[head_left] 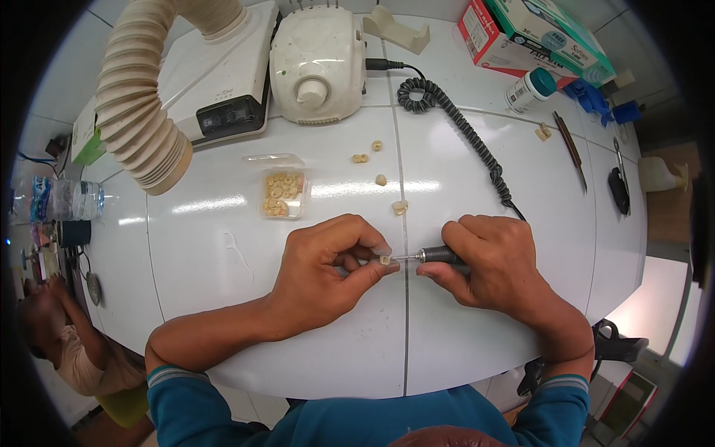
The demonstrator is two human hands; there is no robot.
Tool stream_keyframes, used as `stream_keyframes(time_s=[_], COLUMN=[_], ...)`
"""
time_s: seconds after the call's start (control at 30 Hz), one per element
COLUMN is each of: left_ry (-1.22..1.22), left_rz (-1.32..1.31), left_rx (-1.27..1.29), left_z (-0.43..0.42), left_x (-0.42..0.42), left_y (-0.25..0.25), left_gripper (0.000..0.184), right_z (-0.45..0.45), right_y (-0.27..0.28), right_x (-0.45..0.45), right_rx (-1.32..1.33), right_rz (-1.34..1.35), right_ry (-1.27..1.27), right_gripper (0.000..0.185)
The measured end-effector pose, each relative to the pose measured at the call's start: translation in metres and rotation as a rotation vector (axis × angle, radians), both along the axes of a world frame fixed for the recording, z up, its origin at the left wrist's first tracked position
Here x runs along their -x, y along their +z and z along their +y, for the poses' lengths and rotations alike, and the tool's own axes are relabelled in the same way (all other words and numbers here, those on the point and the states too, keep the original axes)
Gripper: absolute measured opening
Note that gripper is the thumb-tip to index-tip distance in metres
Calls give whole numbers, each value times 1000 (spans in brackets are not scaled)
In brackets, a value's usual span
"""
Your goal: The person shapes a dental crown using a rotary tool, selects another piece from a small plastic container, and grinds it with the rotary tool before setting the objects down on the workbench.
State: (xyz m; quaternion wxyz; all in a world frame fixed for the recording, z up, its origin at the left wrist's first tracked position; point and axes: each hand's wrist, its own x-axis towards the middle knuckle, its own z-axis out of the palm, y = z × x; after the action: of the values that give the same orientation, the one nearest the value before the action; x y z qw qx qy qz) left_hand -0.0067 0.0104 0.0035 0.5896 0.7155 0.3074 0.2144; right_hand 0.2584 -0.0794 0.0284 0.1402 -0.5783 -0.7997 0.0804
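Between the thumb and fingertips of my left hand (335, 268) is a small tooth-coloured piece (385, 260). My right hand (488, 261) is closed around a dark rotary handpiece (439, 255), whose thin metal tip points left and meets or nearly meets the piece. A black coiled cord (473, 130) runs from the white control box (316, 67) toward my right hand. Beyond my hands, several small tooth-coloured pieces (400, 207) lie on the white tiled table (335, 365). An open clear plastic box (283, 195) holds many more of them.
A ribbed hose (138, 97) hangs over the back left beside a white machine (223, 82). At the back right are glove boxes (536, 37), a green-capped bottle (530, 90) and a slim tool (570, 151). Another person (82, 350) sits at the far left.
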Motion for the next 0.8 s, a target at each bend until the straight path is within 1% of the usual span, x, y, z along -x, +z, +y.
stream_keyframes(time_s=[0.37, 0.47, 0.57, 0.67, 0.8], left_ry=[-24, 40, 34, -41, -34], left_rz=[13, -42, -19, 40, -6], left_rx=[-19, 8, 25, -13, -3], left_z=[1, -1, -1, 1, 1], left_x=[2, -1, -1, 2, 1], left_y=[-2, -4, -5, 1, -2], left_gripper=[18, 20, 21, 20, 19], right_z=[0, -1, 0, -1, -1], right_y=[0, 1, 1, 0, 0], right_x=[0, -1, 0, 1, 1], right_rx=[3, 19, 11, 0, 2], right_rz=[5, -8, -15, -10, -22], right_ry=[8, 10, 14, 7, -5], right_gripper=[52, 52, 52, 52, 53])
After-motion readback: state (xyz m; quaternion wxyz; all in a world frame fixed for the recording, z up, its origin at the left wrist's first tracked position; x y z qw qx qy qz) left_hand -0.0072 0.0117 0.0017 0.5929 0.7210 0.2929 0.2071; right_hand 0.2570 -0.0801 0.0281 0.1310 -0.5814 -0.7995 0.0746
